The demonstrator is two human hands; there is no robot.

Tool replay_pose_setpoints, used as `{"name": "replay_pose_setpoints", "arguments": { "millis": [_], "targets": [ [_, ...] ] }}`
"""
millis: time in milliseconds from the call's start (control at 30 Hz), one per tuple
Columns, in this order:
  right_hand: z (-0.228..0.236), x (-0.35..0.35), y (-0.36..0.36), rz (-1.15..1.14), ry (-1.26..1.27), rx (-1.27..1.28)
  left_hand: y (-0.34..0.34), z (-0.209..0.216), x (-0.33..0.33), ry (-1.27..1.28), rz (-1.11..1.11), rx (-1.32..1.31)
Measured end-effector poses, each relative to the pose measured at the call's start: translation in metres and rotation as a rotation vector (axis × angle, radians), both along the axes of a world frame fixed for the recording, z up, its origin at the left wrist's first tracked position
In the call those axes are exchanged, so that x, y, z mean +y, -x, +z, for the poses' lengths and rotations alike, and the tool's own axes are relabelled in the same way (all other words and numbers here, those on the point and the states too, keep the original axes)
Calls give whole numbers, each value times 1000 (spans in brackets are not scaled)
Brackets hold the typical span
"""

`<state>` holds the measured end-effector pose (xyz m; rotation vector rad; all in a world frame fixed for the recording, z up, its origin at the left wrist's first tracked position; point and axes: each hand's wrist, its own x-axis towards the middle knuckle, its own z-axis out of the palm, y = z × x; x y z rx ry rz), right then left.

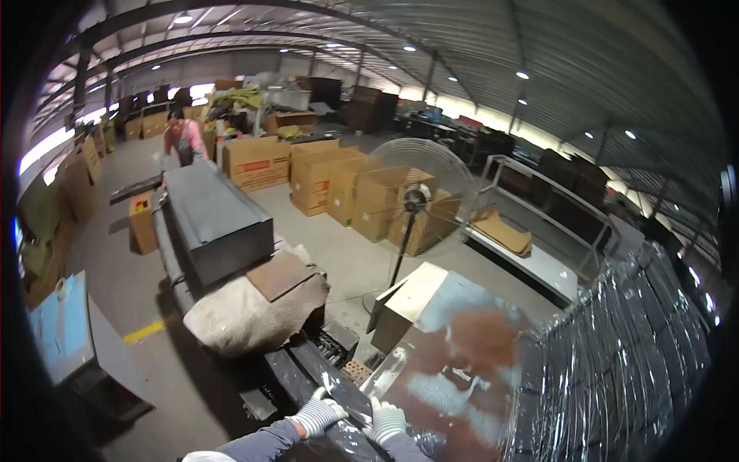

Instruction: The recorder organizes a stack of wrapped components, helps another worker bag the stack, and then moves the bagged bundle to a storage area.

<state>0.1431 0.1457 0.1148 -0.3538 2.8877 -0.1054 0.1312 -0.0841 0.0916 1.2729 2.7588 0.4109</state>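
Observation:
My left hand [319,413], in a striped white work glove, is closed on the near-left edge of a dark, glossy piece that looks wrapped in plastic film [348,394]. My right hand [386,420], gloved alike, grips the same piece from its right side, thumb toward the left hand. The piece lies along a long dark surface [304,366] that runs away from me. Just beyond it stand a black slotted metal part [339,339] and a small brown perforated block [356,372]. The undersides of my fingers are hidden.
A worn brown-and-blue table [462,362] lies right, beside stacked film-wrapped dark panels [616,354]. Ahead are a cloth-covered mound [239,316] and a long grey cabinet [219,219], with a person [185,138] at its far end. A pedestal fan [416,199] stands before cardboard boxes [323,181].

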Motion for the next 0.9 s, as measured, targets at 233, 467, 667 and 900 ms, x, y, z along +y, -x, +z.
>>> {"name": "replay_pose_setpoints", "arguments": {
  "millis": [233, 467, 667, 900],
  "targets": [
    [95, 24, -2, 154, 507, 683, 100, -44, 10, 384, 135, -247],
    [139, 186, -189, -262, 416, 1008, 79, -84, 180, 0, 206, -166],
    [294, 280, -421, -879, -456, 1469, -59, -40, 336, -532, -172, -344],
    [271, 435, -660, -1324, 500, 1525, -264, 98, 462, -864, -691, -1296]
  ]
}}
